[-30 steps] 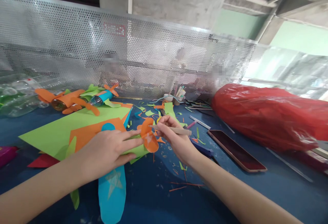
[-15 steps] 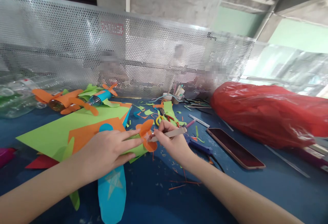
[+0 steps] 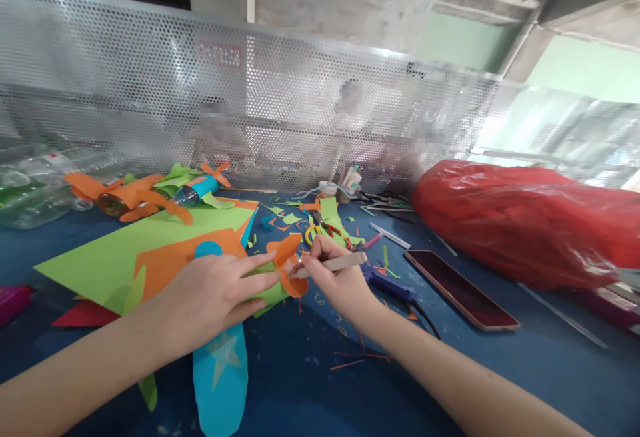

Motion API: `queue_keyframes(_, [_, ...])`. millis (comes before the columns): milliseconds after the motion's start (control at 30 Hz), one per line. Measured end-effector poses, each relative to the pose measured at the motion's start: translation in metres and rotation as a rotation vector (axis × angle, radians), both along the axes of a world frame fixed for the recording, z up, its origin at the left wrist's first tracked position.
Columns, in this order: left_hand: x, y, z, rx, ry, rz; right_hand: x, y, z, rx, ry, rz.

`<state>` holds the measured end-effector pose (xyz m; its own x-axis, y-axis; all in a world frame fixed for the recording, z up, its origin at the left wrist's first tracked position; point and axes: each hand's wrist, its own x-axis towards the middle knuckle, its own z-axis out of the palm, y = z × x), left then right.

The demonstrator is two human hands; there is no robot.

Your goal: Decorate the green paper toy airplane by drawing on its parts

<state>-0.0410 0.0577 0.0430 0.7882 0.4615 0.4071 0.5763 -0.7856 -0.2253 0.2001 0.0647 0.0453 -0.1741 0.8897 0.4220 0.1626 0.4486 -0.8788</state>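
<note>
My left hand grips a paper toy plane with a green body, fingers laid over its top. Its blue paper wing, marked with a pale star, sticks out toward me below the hand. An orange paper propeller sits at the plane's front end, facing my right hand. Closed in a writing grip, my right hand holds a pale marker pen. The pen's tip is at the propeller's middle; whether it touches cannot be seen clearly.
Green paper sheets lie at left, near finished toy planes and clear plastic bottles. Yellow-handled scissors lie among scraps. A blue glue gun, a phone and a red plastic bag are at right. A perforated metal screen stands behind.
Hardly anything differs. The whole view has shifted very slightly, and both hands keep the same grip on the plane and the pen.
</note>
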Motion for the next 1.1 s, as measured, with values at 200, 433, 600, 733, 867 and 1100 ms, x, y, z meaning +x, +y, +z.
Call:
queue_keyframes(200, [0.0006, -0.0004, -0.0008, 0.009, 0.004, 0.007, -0.0011, 0.0001, 0.0004, 0.024, -0.009, 0.011])
queue_keyframes(433, [0.0002, 0.0011, -0.0025, 0.019, -0.007, 0.005, -0.0011, 0.0032, -0.0028, 0.001, 0.002, 0.027])
queue_keyframes(600, [0.0002, 0.0009, -0.0007, 0.021, -0.002, -0.003, -0.0011, 0.0025, -0.0016, 0.018, -0.017, 0.043])
queue_keyframes(733, [0.0008, 0.0000, 0.0004, 0.025, 0.014, 0.005, -0.0016, 0.0016, 0.0003, 0.025, -0.011, 0.047])
queue_keyframes(867, [-0.0004, 0.0010, -0.0013, 0.029, -0.003, 0.000, -0.0017, 0.0012, -0.0003, 0.018, -0.021, 0.042])
queue_keyframes(1100, [-0.0026, 0.0028, -0.0046, -0.016, -0.024, -0.001, -0.0016, 0.0010, -0.0014, 0.011, -0.044, 0.009])
